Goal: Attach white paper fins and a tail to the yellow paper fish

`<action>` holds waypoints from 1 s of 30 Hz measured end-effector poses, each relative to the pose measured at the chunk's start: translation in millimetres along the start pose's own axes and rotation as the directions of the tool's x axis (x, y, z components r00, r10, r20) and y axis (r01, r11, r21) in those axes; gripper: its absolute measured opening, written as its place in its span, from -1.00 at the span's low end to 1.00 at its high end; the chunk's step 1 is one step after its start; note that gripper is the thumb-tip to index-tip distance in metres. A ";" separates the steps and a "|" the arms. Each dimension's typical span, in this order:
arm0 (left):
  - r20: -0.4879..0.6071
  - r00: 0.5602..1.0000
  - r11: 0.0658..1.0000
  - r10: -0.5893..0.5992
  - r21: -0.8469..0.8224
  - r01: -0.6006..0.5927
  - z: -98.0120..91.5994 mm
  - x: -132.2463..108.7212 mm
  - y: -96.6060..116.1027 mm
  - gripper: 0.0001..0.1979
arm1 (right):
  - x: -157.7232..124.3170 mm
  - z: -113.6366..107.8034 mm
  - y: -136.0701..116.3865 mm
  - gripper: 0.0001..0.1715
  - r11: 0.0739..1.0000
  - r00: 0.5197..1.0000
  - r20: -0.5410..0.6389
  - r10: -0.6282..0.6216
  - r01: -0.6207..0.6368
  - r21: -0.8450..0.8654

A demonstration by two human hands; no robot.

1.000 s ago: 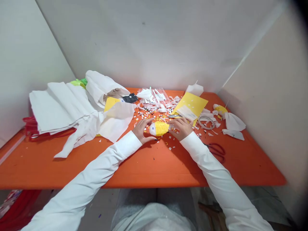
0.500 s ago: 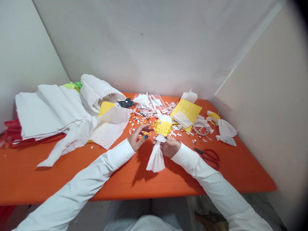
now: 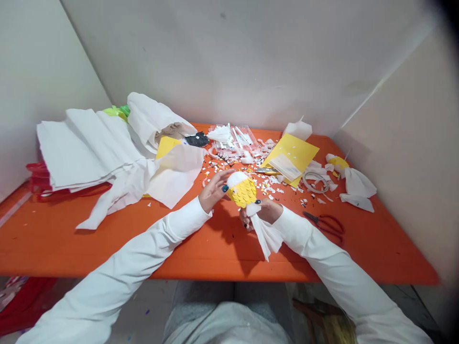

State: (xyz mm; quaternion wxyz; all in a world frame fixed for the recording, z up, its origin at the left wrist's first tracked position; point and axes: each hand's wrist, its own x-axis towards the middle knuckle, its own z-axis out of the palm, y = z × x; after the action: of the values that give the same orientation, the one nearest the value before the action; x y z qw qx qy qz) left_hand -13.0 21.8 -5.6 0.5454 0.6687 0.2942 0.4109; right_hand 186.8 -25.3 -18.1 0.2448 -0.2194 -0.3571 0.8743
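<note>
A paper fish (image 3: 242, 192) with overlapping yellow scales, a white head end and a fanned white tail (image 3: 267, 235) is held up above the table. My right hand (image 3: 268, 210) is closed around it where the body meets the tail. At the white end, my left hand (image 3: 214, 189) has its thumb in front and its fingers along the top edge, lightly gripping it. Part of the left fingers is hidden behind the fish. Red-handled scissors (image 3: 325, 224) lie on the table to the right of my right hand.
On the orange table (image 3: 172, 258) lie white sheets (image 3: 86, 148), yellow card (image 3: 296, 153), a roll of tape (image 3: 315, 183), a cutter knife (image 3: 267, 170) and many paper scraps. Another yellow-and-white paper piece (image 3: 339, 164) is at right. A clear box (image 3: 247, 136) stands at the back.
My left hand has closed in on the fish's white end. The fish has turned, its tail swinging to the right, and my right hand still holds it. The camera view has shifted.
</note>
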 end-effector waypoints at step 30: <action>-0.168 0.946 0.558 0.276 0.830 -0.016 -52.5 15.7 -17.7 -0.86 | -4.1 -9.2 -1.9 -0.58 0.981 0.982 0.010 -0.189 0.189 -0.042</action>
State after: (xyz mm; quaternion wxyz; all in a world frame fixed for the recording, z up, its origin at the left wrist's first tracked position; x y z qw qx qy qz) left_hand -50.1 64.7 -15.7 0.0901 0.8018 0.4671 0.3617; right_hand 195.6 -21.7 -21.9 0.3209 -0.1870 -0.3955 0.8400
